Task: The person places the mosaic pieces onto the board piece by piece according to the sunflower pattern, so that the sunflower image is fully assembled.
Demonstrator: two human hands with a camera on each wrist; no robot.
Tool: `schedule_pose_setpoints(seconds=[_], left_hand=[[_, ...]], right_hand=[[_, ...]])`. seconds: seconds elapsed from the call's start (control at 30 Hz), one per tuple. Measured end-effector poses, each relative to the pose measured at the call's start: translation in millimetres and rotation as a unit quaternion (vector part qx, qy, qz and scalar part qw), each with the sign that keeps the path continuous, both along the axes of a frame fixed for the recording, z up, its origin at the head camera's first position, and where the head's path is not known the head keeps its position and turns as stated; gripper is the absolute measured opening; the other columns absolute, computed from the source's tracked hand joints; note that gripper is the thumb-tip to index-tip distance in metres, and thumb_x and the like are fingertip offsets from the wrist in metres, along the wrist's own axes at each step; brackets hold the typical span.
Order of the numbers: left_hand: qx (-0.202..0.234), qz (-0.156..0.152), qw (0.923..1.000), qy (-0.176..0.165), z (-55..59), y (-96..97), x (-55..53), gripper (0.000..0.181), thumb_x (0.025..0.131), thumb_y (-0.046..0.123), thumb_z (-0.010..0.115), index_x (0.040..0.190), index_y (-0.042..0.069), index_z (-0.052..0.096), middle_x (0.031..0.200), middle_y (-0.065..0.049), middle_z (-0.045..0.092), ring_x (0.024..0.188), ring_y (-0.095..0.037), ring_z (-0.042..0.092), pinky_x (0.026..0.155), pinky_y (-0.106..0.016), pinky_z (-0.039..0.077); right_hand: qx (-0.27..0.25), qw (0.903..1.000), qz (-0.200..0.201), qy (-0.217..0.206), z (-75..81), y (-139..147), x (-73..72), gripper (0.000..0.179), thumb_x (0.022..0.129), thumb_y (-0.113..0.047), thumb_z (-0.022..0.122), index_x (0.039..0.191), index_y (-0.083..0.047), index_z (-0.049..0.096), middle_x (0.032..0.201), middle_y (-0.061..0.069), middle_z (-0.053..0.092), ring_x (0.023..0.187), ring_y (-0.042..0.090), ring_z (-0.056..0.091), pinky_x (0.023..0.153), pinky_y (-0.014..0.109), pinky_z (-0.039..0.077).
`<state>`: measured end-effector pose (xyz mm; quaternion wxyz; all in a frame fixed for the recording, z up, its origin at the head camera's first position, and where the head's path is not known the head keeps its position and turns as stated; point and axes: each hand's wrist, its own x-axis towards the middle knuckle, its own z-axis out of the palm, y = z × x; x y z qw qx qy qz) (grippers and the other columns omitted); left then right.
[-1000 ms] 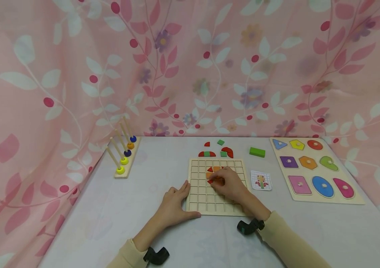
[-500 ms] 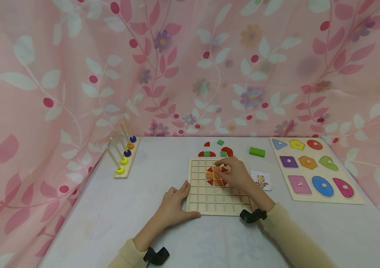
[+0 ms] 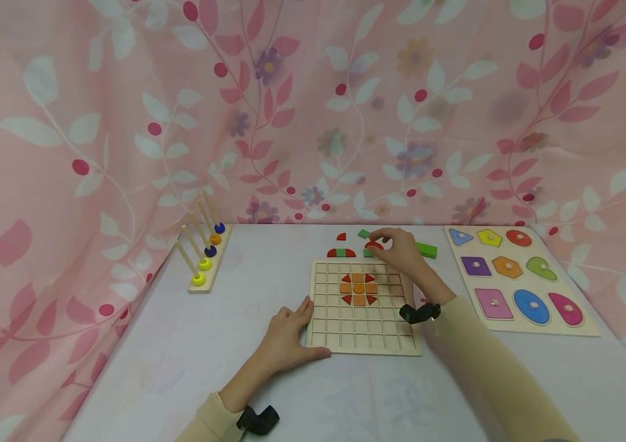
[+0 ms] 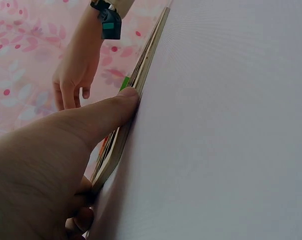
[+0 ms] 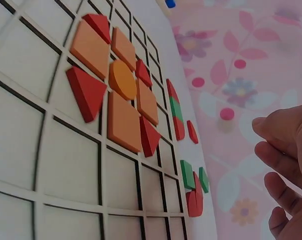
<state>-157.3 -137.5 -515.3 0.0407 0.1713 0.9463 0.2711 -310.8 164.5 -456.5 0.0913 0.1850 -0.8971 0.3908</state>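
My left hand [image 3: 285,341] rests at the near left corner of a wooden grid board [image 3: 346,337], its thumb along the front edge and its fingers against the left edge. On the board, orange squares [image 3: 359,300] and red triangles [image 3: 347,299] surround an orange disc [image 5: 123,80]. Past the far edge, my right hand [image 3: 401,250] hovers over loose red and green pieces, its fingers loosely bent. In the right wrist view nothing shows between its thumb and fingers. Red quarter-round pieces [image 5: 194,200] and a green square [image 5: 187,174] lie nearest to it.
A peg stand [image 3: 209,264] with coloured beads is at the left. A green block [image 3: 428,250] lies behind the right hand. At the right lies a shape puzzle board [image 3: 481,270]. The right wrist mostly hides a printed card [image 3: 418,297].
My right hand has left the pieces on the grid board and moved away toward the loose pieces at the back. Several red triangles now show uncovered. The left hand has stayed put.
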Motion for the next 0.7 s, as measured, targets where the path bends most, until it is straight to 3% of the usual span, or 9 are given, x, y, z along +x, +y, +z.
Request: schedule_pose_setpoints(seconds=[0.13, 0.23, 0.7], left_hand=[[-0.001, -0.001, 1.0000, 0.001, -0.1, 0.2, -0.2, 0.116, 0.076, 0.069, 0.085, 0.162, 0.006, 0.041, 0.171, -0.007, 0.034, 0.088, -0.012, 0.035, 0.076, -0.030, 0.031], [0.000, -0.003, 1.0000, 0.003, -0.9, 0.0, -0.9, 0.116, 0.076, 0.070, 0.085, 0.162, 0.006, 0.041, 0.171, -0.008, 0.035, 0.088, -0.012, 0.035, 0.076, -0.030, 0.031], [0.002, -0.003, 1.0000, 0.001, 1.9, 0.0, 1.5, 0.114, 0.077, 0.067, 0.086, 0.162, 0.004, 0.042, 0.171, -0.009, 0.034, 0.088, -0.013, 0.036, 0.076, -0.030, 0.031]], right_hand=[[-0.002, 0.9998, -0.013, -0.013, -1.2, 0, -9.6, 0.029, 0.096, -0.013, 0.079, 0.121, 0.001, 0.077, 0.118, 0.019, 0.077, 0.110, 0.041, 0.062, 0.080, 0.048, 0.055], [0.002, 0.9996, -0.017, -0.022, -5.2, 0, -16.5, 0.030, 0.098, -0.013, 0.077, 0.124, 0.002, 0.076, 0.121, 0.020, 0.075, 0.110, 0.039, 0.061, 0.092, 0.054, 0.053], [-0.006, 0.9961, -0.032, -0.082, -22.4, 2, -46.6, 0.034, 0.101, -0.016, 0.072, 0.130, 0.004, 0.072, 0.127, 0.024, 0.072, 0.114, 0.039, 0.056, 0.096, 0.051, 0.051]])
